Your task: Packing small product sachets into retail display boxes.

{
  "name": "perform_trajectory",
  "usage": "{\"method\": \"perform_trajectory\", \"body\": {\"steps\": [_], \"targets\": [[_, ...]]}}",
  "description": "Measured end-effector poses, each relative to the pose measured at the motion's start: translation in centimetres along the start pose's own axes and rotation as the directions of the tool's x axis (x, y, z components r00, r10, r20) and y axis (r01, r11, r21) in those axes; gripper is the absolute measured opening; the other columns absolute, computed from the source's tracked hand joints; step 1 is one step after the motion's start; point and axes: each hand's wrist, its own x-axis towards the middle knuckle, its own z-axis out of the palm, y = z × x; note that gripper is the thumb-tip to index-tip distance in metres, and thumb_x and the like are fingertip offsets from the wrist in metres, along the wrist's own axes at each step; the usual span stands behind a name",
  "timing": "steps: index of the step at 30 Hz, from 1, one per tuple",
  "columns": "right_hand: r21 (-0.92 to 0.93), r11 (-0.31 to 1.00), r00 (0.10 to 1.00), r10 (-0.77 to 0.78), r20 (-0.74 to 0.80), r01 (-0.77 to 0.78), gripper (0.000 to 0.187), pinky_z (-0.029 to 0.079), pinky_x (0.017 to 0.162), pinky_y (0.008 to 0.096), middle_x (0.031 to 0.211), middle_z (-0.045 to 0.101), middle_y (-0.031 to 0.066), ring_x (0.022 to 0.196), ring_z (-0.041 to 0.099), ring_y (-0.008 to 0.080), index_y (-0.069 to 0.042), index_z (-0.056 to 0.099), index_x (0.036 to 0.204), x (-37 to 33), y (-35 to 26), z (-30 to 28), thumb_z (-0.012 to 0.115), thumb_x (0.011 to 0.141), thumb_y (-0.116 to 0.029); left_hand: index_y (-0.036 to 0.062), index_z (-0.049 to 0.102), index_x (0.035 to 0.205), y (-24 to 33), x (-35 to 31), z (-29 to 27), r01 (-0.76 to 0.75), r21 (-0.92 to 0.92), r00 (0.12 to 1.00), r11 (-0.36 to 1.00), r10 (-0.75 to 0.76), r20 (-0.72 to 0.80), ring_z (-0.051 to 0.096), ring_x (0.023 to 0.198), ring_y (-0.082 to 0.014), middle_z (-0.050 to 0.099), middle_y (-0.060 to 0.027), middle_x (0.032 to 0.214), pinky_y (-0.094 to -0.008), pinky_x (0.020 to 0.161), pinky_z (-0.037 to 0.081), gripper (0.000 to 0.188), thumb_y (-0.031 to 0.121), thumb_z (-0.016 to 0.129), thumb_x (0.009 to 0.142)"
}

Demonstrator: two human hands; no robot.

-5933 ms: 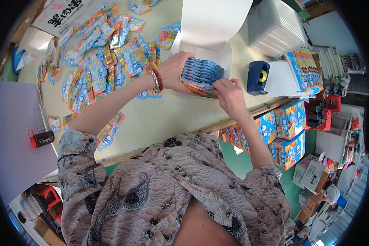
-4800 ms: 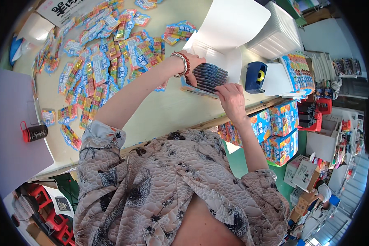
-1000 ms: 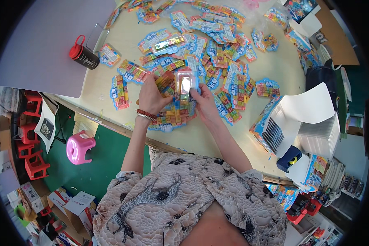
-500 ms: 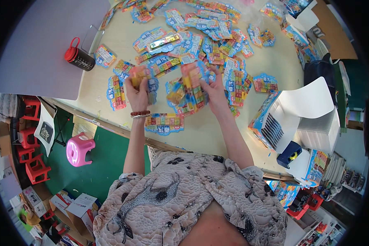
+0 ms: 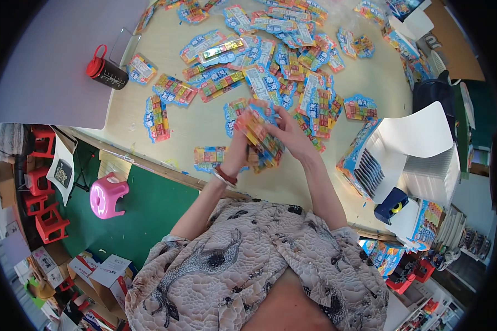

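Observation:
Between my hands, in front of my chest, is a stack of colourful blister-card packs (image 5: 261,134) with blue wavy edges and red and yellow blocks. My left hand (image 5: 238,148) is closed on the stack's lower left side, its fingers partly hidden by the packs. Gripping the upper right side is my right hand (image 5: 290,132), thumb on top. More such packs lie loose about the table: one pack (image 5: 211,158) just left of my left wrist, another pack (image 5: 158,119) farther left, and a spread heap (image 5: 221,83) beyond my hands.
A black bottle with a red lid (image 5: 106,74) stands at the table's left edge. To the right, an open display box (image 5: 364,160) holds upright packs, beside stacked white card (image 5: 433,174) and a dark blue tape dispenser (image 5: 391,205). A pink stool (image 5: 108,197) is on the green floor.
My left hand has moved right and toward me, bringing its packs together with those in my right hand. The two separate groups are now one stack.

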Motion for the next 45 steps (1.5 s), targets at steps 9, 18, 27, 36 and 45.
{"method": "perform_trajectory", "body": {"steps": [9,18,27,36,45], "targets": [[-0.374,0.927,0.996,-0.056,-0.076,0.023,0.047,0.044,0.076,0.0337,0.093,0.06,0.0128,0.087,0.058,0.0202,-0.001,0.044,0.119,-5.3,0.9,-4.0,0.067,0.081,-0.018,0.0096,0.045,0.124,5.0,-4.4,-7.3,-0.117,0.993,0.979,-0.007,0.169,0.117,0.046,0.11,-0.0277,0.049,-0.0094,0.117,-0.0424,0.094,0.033,0.076,0.039,0.08,0.063],[-0.511,0.859,0.956,-0.134,-0.261,-0.019,0.045,0.046,0.075,0.0415,0.096,0.062,0.0218,0.09,0.061,0.0358,0.0,0.046,0.113,-4.8,3.6,-3.7,0.065,0.081,-0.024,0.0063,0.047,0.111,4.7,-4.4,-8.0,-0.09,0.895,0.984,0.436,-0.101,0.148,0.054,0.081,-0.0153,0.052,-0.0056,0.093,-0.0314,0.07,0.044,0.054,0.025,0.078,0.071],[-0.188,0.979,0.969,0.033,-0.246,-0.081,0.062,0.041,0.093,0.0363,0.122,0.053,0.0188,0.113,0.052,0.0247,-0.002,0.04,0.129,-5.7,1.8,-1.2,0.07,0.08,-0.025,0.0,0.03,0.128,-4.3,-5.3,3.0,0.133,0.388,0.985,0.912,-0.079,-0.151,0.05,0.088,-0.0154,0.047,-0.0086,0.106,-0.029,0.076,0.044,0.055,0.031,0.057,0.092],[-0.371,0.921,0.992,-0.123,0.011,0.118,0.103,0.034,0.104,0.0366,0.139,0.038,0.0209,0.128,0.041,0.0295,-0.009,0.012,0.147,-7.1,1.9,-0.6,0.077,0.07,-0.026,0.0038,0.019,0.142,0.0,-5.9,3.6,0.538,-0.068,0.841,0.84,-0.529,0.115,0.043,0.112,-0.0207,0.044,-0.0105,0.121,-0.0333,0.097,0.037,0.056,0.031,0.041,0.099],[-0.798,0.556,0.957,0.014,0.29,0.234,0.084,0.044,0.087,0.0431,0.121,0.05,0.0143,0.109,0.052,0.0338,-0.013,0.028,0.14,-8.4,-0.4,0.7,0.069,0.068,-0.01,0.0066,0.021,0.144,3.0,-6.1,-2.3,-0.287,0.936,0.874,0.203,0.457,0.168,0.037,0.124,-0.0332,0.038,-0.0162,0.135,-0.0406,0.102,0.034,0.102,0.016,0.082,0.062]]}}
